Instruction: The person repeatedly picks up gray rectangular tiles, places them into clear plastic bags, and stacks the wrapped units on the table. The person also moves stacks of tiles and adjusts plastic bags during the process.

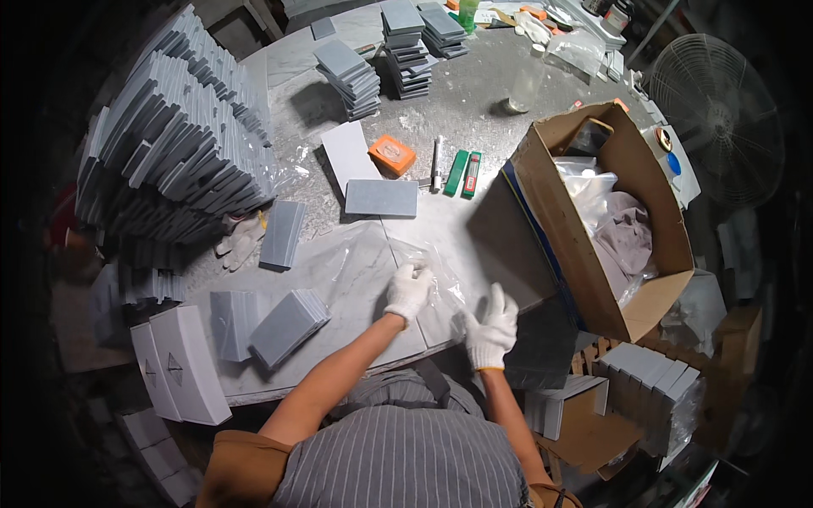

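Observation:
My left hand (409,292), in a white knit glove, has its fingers curled on a clear plastic bag (439,275) over the pale marble-look tabletop. My right hand (491,332), gloved the same, is at the bag's near right end. Its fingers point up and stand apart from the thumb; whether the thumb touches the film I cannot tell. Beyond the bag lies a grey rectangular tile (381,198), beside a white card (347,155) and an orange box (391,155). Left of my left hand are stacked grey tiles (290,328) and one small stack (283,234).
Tall piles of grey tiles (174,135) fill the left side. An open cardboard box (550,203) holding plastic and cloth stands right. A marker (438,165) and green boxes (458,173) lie ahead. White boxes (188,364) stand at the near left; a fan (720,118) is far right.

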A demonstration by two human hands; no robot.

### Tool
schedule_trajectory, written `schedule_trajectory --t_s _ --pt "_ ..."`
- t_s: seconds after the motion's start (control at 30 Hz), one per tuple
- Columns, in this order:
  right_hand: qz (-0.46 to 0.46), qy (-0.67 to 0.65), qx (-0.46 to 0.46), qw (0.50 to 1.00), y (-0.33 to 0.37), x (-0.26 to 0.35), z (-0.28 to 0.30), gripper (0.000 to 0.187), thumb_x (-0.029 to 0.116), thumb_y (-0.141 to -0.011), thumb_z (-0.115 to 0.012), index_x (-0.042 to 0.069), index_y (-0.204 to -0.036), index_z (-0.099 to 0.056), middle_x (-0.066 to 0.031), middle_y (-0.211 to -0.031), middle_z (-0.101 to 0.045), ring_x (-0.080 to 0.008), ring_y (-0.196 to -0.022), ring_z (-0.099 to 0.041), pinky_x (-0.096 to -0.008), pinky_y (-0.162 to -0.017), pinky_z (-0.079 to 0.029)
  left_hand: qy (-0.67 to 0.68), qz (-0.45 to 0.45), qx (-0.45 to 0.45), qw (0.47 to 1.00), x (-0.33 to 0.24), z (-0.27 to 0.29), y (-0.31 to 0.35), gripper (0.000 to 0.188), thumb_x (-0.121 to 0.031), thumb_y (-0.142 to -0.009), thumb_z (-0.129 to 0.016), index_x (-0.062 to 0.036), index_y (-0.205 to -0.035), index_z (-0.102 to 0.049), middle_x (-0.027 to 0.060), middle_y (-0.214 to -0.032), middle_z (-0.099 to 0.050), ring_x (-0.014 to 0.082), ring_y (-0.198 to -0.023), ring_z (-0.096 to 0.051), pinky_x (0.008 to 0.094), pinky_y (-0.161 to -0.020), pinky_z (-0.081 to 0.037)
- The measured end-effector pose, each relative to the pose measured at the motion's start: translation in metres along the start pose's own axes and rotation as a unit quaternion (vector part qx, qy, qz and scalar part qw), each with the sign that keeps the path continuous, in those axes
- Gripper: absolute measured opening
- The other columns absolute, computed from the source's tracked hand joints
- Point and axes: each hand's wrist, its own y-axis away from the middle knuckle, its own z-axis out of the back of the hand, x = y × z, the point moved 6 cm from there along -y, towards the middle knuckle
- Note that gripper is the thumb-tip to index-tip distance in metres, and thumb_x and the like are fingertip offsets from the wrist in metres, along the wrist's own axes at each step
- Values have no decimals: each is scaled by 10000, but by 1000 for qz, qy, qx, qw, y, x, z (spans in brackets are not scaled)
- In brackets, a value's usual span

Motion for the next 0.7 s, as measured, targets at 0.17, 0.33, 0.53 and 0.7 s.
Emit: schedule_trajectory --t_s 0.17,0.33,0.53,0.7 --pt "-67 175 188 964 -26 -4 -15 910 471 -639 -837 231 -1438 -475 -150 -1383 -486 -353 -1098 -561 -454 -923 -478 74 47 108 990 -15 14 7 320 -27 -904 -587 20 -1220 -569 41 -834 -625 91 -626 -577 220 -479 -442" --pt "25 138 180 974 -23 1 -16 535 410 -687 -811 201 -1149 -643 -57 -1282 -565 -301 -1048 -567 -432 -892 -478 119 100 187 970 -19 28 1 380 -11 -926 -537 34 -1301 -490 94 -860 -598 121 -631 -557 228 -473 -442" --pt "-23 30 209 977 -2 -5 -20 231 306 -747 -767 115 -816 -657 -85 -976 -656 -311 -877 -618 -410 -787 -501 61 90 25 994 -12 66 10 432 -71 -906 -573 3 -1325 -501 111 -888 -664 138 -629 -625 252 -480 -496" --pt "-210 -152 215 942 53 -30 -33 203 211 -803 -741 50 -828 -619 -27 -742 -603 -106 -702 -566 -298 -652 -479 -106 -229 -274 928 -60 96 69 453 -54 -811 -664 -49 -1249 -550 118 -1019 -660 271 -986 -627 408 -903 -493"
